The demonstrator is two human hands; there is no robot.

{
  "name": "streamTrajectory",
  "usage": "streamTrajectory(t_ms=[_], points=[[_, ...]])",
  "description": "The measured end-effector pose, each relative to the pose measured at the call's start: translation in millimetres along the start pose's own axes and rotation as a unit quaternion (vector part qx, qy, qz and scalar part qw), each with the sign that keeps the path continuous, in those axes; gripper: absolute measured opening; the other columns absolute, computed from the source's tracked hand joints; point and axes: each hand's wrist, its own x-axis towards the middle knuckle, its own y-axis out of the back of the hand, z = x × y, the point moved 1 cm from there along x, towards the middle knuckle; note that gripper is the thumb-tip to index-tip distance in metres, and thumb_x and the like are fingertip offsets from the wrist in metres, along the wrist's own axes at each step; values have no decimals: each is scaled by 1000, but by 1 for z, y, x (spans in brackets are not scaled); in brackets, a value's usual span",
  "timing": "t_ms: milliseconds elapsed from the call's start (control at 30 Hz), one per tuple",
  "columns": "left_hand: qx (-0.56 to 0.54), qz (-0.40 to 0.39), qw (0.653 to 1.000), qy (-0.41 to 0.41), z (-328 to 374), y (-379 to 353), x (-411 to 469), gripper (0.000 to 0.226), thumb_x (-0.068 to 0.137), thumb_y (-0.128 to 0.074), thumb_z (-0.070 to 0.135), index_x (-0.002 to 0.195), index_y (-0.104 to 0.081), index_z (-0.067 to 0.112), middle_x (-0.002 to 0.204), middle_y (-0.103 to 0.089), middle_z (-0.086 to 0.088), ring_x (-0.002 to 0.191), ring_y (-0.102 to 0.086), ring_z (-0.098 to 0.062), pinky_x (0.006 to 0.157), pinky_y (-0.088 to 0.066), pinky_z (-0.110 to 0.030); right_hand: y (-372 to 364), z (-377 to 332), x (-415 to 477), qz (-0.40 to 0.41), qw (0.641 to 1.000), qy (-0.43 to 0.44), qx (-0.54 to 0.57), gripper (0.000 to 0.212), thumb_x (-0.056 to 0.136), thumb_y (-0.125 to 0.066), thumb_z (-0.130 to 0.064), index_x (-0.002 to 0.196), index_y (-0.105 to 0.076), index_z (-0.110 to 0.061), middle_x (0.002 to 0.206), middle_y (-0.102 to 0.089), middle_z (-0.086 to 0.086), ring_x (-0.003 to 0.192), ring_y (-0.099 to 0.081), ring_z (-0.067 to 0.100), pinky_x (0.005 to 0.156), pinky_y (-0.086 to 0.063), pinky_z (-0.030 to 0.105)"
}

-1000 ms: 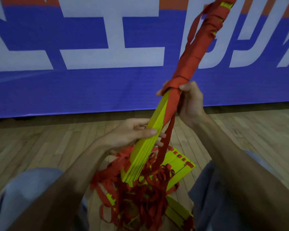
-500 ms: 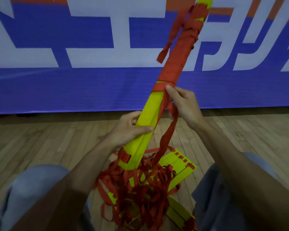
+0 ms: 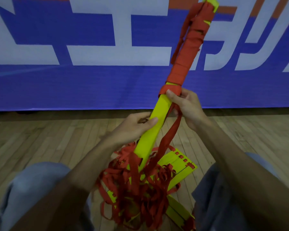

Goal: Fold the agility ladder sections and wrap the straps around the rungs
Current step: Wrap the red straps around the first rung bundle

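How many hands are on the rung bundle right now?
2. Left hand grips the rung bundle at its bare yellow middle; right hand pinches the red strap at the wrap's lower edge.

Rungs (image 3: 154,125) bright yellow; straps (image 3: 185,52) red; banner (image 3: 90,84) blue, white lettering; floor (image 3: 40,139) tan wood planks.

Indoor sports hall: wooden court floor (image 3: 40,140), big blue lettered wall banner (image 3: 73,84).
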Motion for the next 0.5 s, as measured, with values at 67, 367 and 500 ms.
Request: streamTrajectory(t_ms=[67, 367, 500], points=[[-72, -45, 996, 38, 5, 2, -3, 31, 94, -54, 34, 122, -65, 25, 109, -72, 0, 97, -68, -14, 78, -55, -29, 6, -2, 0, -24, 1000, 2, 11, 44, 89, -67, -33, 104, -63, 8, 77, -59, 21, 44, -44, 17, 44, -35, 29], [-286, -202, 936, 32, 8, -2, -7, 62, 78, -76, 20, 131, -49, 5, 125, -61, -25, 106, -65, -40, 79, -57, -39, 8, -8, -5, -161, 975, 14, 156, 51, 60, -77, -64, 78, -68, -17, 60, -64, 1, 37, -44, 8, 39, -32, 19], [-214, -213, 953, 27, 14, -5, -9, 61, 67, -85, 21, 120, -58, 5, 105, -72, -12, 84, -72, -23, 62, -56, -25, 6, -8, -8, -197, 967, 21, 163, 48, 60, -78, -64, 75, -72, -18, 65, -68, 2, 38, -48, 7, 39, -39, 18]])
